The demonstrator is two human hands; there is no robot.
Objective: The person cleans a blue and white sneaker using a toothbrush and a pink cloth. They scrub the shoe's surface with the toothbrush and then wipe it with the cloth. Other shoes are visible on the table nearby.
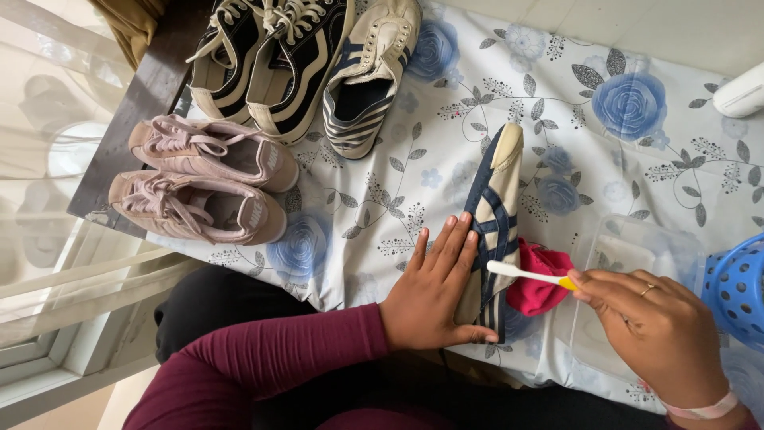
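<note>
Left hand (436, 291) lies flat, fingers spread, steadying striped shoe (495, 215) at frame centre; right hand (656, 334) pinches toothbrush (529, 275) against it, pink cloth (539, 279) just beside.

This looks like a home. A soft cloth with blue roses (629, 103) covers a small dark table (135, 119). Pairs of worn shoes, pink ones (199, 183) and black ones (270, 56), sit on it. A thin curtain (48, 159) hangs by a window beside the table.

left hand (434, 291) steadies striped shoe (495, 199) | right hand (656, 334) holds toothbrush (529, 275)
</note>
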